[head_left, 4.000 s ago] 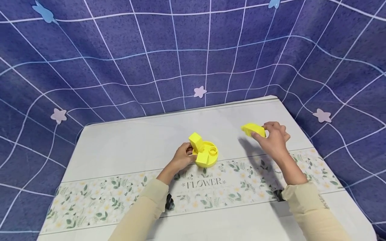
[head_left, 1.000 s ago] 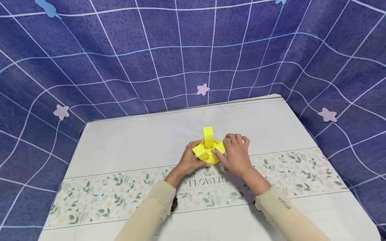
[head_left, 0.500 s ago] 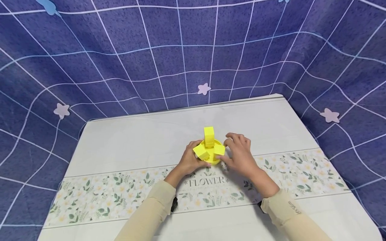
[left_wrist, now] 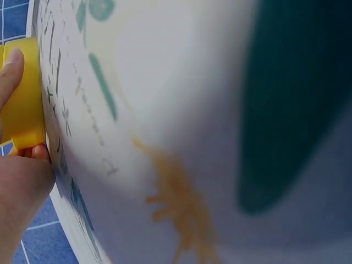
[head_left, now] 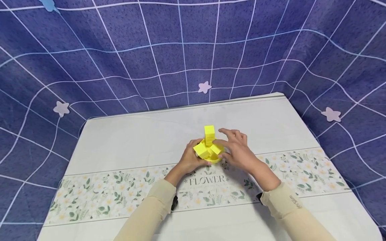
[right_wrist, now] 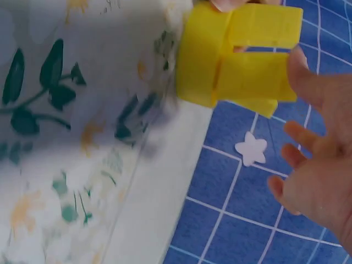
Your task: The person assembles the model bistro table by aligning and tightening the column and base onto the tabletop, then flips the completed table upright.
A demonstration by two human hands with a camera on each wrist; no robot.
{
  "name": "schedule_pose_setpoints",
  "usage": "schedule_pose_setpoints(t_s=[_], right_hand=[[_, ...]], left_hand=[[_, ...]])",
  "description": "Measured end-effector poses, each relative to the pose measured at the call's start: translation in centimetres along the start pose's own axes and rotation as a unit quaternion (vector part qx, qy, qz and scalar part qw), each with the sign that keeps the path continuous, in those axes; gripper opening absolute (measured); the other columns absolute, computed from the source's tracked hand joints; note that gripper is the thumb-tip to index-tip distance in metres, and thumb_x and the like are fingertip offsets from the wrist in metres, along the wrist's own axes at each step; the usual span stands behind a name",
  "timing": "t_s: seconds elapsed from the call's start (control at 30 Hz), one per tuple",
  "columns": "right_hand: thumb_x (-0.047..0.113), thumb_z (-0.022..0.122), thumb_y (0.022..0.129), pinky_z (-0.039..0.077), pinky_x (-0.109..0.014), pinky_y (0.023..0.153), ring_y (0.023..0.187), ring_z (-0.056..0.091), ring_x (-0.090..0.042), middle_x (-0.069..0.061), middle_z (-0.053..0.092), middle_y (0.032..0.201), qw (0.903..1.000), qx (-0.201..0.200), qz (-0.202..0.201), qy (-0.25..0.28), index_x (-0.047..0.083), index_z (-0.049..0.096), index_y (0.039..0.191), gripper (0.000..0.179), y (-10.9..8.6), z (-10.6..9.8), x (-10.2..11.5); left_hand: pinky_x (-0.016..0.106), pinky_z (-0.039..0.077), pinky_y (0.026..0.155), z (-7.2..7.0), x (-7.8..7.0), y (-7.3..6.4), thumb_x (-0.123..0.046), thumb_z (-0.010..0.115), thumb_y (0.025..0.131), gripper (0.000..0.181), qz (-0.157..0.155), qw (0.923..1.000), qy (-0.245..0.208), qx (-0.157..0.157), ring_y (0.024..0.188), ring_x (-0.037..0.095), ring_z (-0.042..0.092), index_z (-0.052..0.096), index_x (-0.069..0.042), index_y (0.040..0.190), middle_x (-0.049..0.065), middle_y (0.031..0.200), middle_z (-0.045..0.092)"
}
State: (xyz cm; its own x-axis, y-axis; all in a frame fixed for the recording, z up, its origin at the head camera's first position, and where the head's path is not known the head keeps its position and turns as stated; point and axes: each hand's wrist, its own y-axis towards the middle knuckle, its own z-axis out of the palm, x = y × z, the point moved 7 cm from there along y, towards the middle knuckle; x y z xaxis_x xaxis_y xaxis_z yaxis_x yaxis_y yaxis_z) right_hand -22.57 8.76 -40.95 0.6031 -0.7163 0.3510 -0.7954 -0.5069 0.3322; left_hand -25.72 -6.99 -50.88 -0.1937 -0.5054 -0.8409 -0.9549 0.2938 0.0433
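A yellow round base (head_left: 214,161) sits near the table's middle, with three yellow upright blocks standing in it. My left hand (head_left: 191,157) grips the base from its left side, thumb at the front; in the left wrist view the thumb lies across the yellow base (left_wrist: 27,104). The tallest-looking block (head_left: 209,131) is at the back, another block (head_left: 201,150) at the left. My right hand (head_left: 239,154) has thumb and index finger around the right block (head_left: 216,149). In the right wrist view its thumb is at that block's upper end (right_wrist: 258,77), and the other fingers are spread.
A white table cover (head_left: 144,140) has a floral band lettered FLOWER (head_left: 208,180). A dark blue gridded curtain (head_left: 156,67) with pale stars hangs behind and at both sides of the table.
Four seconds ago my right hand held a yellow block at the right; it now stands in the base. Over the last half second the right index finger has moved left over that block.
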Motion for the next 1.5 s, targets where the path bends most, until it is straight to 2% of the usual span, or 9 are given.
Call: schedule_pose_setpoints(t_s=[0.13,0.33,0.6,0.73,0.97,1.07,1.23,1.37,1.5], right_hand=[[0.038,0.069,0.071,0.019,-0.048,0.087,0.107,0.032,-0.025,-0.008,0.041,0.124,0.9992,-0.026,0.022,-0.023,0.012,0.058,0.099,0.040,0.8,0.4,-0.3],[0.059,0.058,0.072,0.019,-0.048,0.084,0.091,0.031,-0.024,-0.005,0.042,0.100,0.9933,-0.053,0.088,-0.053,0.010,0.045,0.077,0.051,1.7,1.1,-1.5],[0.041,0.065,0.075,0.017,-0.049,0.082,0.104,0.029,-0.027,-0.011,0.034,0.129,0.9987,-0.023,0.038,0.025,0.020,0.052,0.121,0.053,1.4,0.9,-1.7],[0.039,0.069,0.071,0.018,-0.047,0.081,0.101,0.030,-0.027,-0.009,0.038,0.124,0.9972,-0.040,0.058,0.025,0.014,0.058,0.105,0.043,1.4,0.8,-2.3],[0.067,0.052,0.070,0.019,-0.047,0.077,0.090,0.030,-0.027,-0.007,0.040,0.098,0.9905,-0.042,0.121,-0.051,0.009,0.047,0.073,0.058,0.7,0.9,-3.5],[0.068,0.048,0.072,0.018,-0.050,0.079,0.095,0.030,-0.029,-0.008,0.040,0.104,0.9901,-0.034,0.127,-0.048,0.009,0.054,0.085,0.060,0.2,0.4,-3.7],[0.048,0.064,0.072,0.015,-0.054,0.083,0.108,0.027,-0.032,-0.011,0.033,0.128,0.9956,-0.001,0.093,0.010,0.021,0.050,0.121,0.057,-0.1,-0.2,-3.5],[0.034,0.072,0.070,0.015,-0.053,0.085,0.110,0.026,-0.031,-0.011,0.032,0.131,0.9949,0.000,0.091,0.044,0.022,0.056,0.112,0.046,-0.3,0.1,-3.7],[0.040,0.071,0.069,0.016,-0.051,0.084,0.104,0.028,-0.029,-0.010,0.038,0.121,0.9931,-0.028,0.104,0.046,0.014,0.053,0.094,0.040,-0.7,0.7,-3.6]], left_hand=[[0.037,0.030,0.097,0.2,0.1,0.1,-0.037,0.083,0.051,0.096,-0.005,1.0000,0.007,0.001,0.110,0.012,0.039,0.035,-0.025,0.133,-0.007,0.125,0.037],[0.035,0.030,0.097,0.2,0.2,0.1,-0.036,0.084,0.049,0.096,-0.009,0.9999,0.004,-0.004,0.109,0.012,0.040,0.036,-0.026,0.132,-0.008,0.124,0.037],[0.038,0.030,0.097,0.0,0.2,0.0,-0.035,0.084,0.050,0.095,-0.007,1.0000,0.004,-0.004,0.109,0.012,0.039,0.036,-0.027,0.131,-0.007,0.123,0.038],[0.038,0.030,0.097,0.1,0.2,0.1,-0.036,0.084,0.049,0.095,-0.006,1.0000,0.004,-0.004,0.109,0.014,0.039,0.035,-0.027,0.131,-0.006,0.123,0.038],[0.036,0.029,0.097,0.0,0.1,0.0,-0.035,0.084,0.050,0.097,-0.011,0.9999,0.010,-0.005,0.110,0.013,0.039,0.035,-0.022,0.133,-0.006,0.123,0.038],[0.037,0.029,0.098,-0.1,0.0,0.0,-0.034,0.084,0.050,0.097,-0.009,0.9999,0.010,-0.007,0.110,0.013,0.039,0.036,-0.021,0.133,-0.006,0.123,0.038],[0.037,0.029,0.098,-0.2,0.1,0.0,-0.034,0.084,0.050,0.095,-0.005,0.9999,0.010,-0.010,0.111,0.013,0.039,0.036,-0.022,0.132,-0.006,0.123,0.038],[0.037,0.029,0.098,-0.1,0.2,0.0,-0.034,0.084,0.050,0.096,-0.012,0.9999,0.009,-0.007,0.111,0.013,0.039,0.035,-0.023,0.132,-0.006,0.124,0.038],[0.036,0.029,0.097,0.0,0.2,0.0,-0.034,0.084,0.050,0.096,-0.014,0.9998,0.013,-0.008,0.111,0.012,0.039,0.035,-0.023,0.132,-0.006,0.125,0.038]])
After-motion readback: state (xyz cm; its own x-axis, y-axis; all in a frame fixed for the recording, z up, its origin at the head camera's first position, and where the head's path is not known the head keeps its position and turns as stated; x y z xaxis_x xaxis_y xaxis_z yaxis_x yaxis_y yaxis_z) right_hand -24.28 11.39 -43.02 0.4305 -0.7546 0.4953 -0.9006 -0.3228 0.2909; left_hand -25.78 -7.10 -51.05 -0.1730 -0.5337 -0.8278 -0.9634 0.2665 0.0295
